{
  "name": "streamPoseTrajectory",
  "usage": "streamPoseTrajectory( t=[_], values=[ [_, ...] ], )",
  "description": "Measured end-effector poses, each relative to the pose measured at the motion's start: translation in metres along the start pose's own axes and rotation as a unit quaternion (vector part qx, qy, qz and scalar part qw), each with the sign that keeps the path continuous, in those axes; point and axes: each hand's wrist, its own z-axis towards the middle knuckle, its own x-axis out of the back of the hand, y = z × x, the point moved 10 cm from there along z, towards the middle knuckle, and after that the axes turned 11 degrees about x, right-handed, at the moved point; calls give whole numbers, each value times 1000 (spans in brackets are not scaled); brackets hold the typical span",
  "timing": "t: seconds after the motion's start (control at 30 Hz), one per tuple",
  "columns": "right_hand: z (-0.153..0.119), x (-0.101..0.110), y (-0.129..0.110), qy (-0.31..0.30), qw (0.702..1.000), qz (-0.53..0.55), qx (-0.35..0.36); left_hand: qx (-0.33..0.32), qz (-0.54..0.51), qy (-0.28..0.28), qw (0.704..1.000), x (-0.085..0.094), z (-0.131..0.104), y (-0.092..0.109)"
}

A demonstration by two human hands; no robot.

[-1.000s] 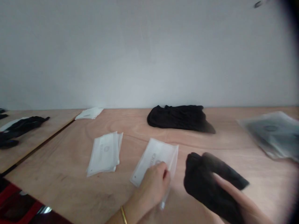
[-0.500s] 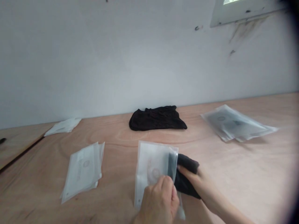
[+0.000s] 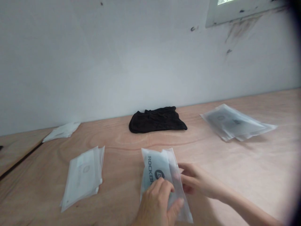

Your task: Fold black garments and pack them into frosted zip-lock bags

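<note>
A frosted plastic bag (image 3: 172, 166) with dark lettering and a round logo lies on the table at the lower middle. My left hand (image 3: 158, 199) rests over its lower part, thumb apart from the curled fingers. At the bag's right edge is my right hand (image 3: 194, 177), its fingers spread, with some fingertips hidden behind or in the bag's opening. The black cloth that was in the right hand no longer shows outside the bag. A black folded cloth (image 3: 157, 121) lies behind, near the wall.
Flat bags (image 3: 82, 175) are stacked on the table at the left, with white sheets or bags (image 3: 62, 131) farther back by a seam. Filled-looking frosted bags (image 3: 235, 122) lie at the back right. A pale wall (image 3: 117, 62) rises behind.
The black cloth beside the bag has gone out of sight, and the bag's lettering now stands out. My left hand has loosened from a fist, and my right fingers have spread.
</note>
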Motion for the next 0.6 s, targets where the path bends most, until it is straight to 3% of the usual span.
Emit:
streamPoseTrajectory(
  t=[0.07, 0.13, 0.27, 0.33, 0.43, 0.6],
  values=[
    [-16, 25, 6, 28, 998, -60, -23, -79, 51, 39, 995, -7, -16, 5],
    [-33, 33, 0, 24, 994, -107, -14, -134, 106, 92, 981, -14, -28, 11],
    [-49, -4, -38, -115, 974, -160, 110, -174, 111, 134, 969, -15, -30, 23],
    [-48, -17, -61, -131, 952, -199, 194, -175, 73, 161, 969, 1, -26, 29],
    [-41, -17, -93, -80, 931, -218, 283, -162, 25, 219, 962, 32, -19, 35],
    [-37, -5, -138, 8, 917, -204, 341, -154, 48, 268, 950, 73, -10, 53]
  ],
)
